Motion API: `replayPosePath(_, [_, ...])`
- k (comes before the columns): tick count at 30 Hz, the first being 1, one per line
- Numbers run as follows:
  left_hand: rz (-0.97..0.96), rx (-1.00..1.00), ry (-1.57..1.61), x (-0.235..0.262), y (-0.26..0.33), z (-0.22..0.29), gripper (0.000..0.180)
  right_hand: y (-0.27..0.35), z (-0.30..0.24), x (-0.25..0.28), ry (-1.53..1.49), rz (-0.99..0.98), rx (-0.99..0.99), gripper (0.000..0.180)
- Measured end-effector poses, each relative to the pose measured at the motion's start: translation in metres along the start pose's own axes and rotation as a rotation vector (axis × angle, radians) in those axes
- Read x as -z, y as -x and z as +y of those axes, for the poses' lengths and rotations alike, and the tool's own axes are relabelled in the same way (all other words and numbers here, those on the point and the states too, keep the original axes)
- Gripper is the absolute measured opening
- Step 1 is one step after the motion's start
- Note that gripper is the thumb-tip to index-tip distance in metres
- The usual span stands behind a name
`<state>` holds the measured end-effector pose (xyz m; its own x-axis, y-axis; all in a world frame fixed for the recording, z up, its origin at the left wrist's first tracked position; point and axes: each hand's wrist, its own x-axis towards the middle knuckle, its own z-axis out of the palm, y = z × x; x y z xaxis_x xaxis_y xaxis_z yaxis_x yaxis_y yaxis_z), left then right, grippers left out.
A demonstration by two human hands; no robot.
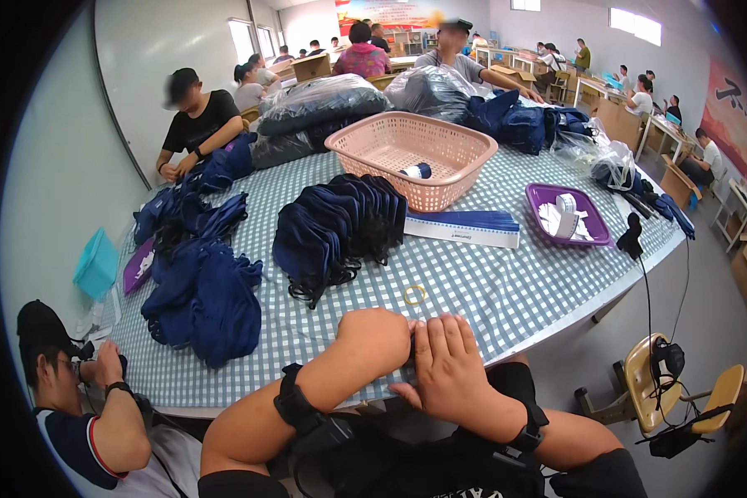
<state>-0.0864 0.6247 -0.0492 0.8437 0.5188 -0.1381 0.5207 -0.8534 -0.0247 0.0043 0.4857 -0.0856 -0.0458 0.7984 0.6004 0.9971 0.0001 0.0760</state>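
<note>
Hands pressed together at the near table edge, working a small dark item.
Your left hand (373,336) is clenched, your right hand (448,365) curled over it; contents hidden. Keep both wrists braced on the blue-checked tablecloth (490,290); yellow rubber band (414,294) lies at 12 o'clock, stacked navy fabric pouches (340,224) beyond.

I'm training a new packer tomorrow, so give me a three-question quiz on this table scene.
1. True or false: the pink basket stands on the checked tablecloth.
2. What lies nearest the hands: A) a yellow rubber band, B) the purple tray, C) the teal box?
3. Where are the left hand and right hand?

Key: 1 true. 2 A. 3 Side by side at the near table edge, touching each other; anything between them is hidden.
</note>
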Motion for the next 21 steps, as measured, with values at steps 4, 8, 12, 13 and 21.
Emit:
replayPosePath(4, [0.014,-0.077,0.029,0.004,0.014,0.003,0.046,0.013,-0.001,-0.002,-0.069,-0.024,0.002,0.071])
replayPosePath(8, [-0.059,-0.078,0.070,0.005,0.027,0.010,0.047,0.022,0.000,-0.011,0.104,0.024,0.047,0.049])
replayPosePath(12, [-0.094,-0.124,0.099,0.000,0.035,0.010,0.048,0.022,0.000,-0.010,0.142,0.099,0.047,0.021])
replayPosePath(13, [-0.096,-0.113,0.125,-0.001,0.037,0.011,0.047,0.022,0.000,-0.010,0.110,0.128,0.019,0.013])
replayPosePath(21, [0.012,-0.116,0.190,-0.009,0.047,0.007,0.047,0.017,0.011,-0.009,0.004,0.138,0.066,0.020])
